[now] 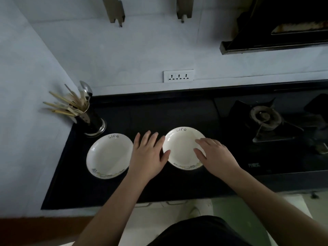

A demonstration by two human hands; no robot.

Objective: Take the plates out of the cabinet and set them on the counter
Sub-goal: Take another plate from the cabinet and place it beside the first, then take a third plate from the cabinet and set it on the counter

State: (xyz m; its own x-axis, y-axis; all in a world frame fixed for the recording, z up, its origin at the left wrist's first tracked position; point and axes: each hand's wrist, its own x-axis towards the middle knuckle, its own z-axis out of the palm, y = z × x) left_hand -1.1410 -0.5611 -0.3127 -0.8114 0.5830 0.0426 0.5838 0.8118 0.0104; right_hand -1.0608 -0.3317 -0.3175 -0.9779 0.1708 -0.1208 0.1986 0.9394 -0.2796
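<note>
Two white plates with "Life" lettering and a patterned rim lie flat on the black counter [113, 190]. The left plate [108, 155] lies free near the utensil holder. The right plate [181, 146] sits in the middle of the counter. My left hand [149, 155] lies flat between the two plates with its fingers spread and its thumb touching the right plate's left rim. My right hand [214, 155] rests over the right plate's right side, fingers and thumb lying apart on top of it. Neither hand curls under the plate. The cabinet is out of view.
A metal utensil holder [92, 121] with chopsticks and a ladle stands at the counter's back left corner. A gas hob [266, 119] lies to the right of the plates, under a range hood [276, 27]. A wall socket [178, 75] sits behind.
</note>
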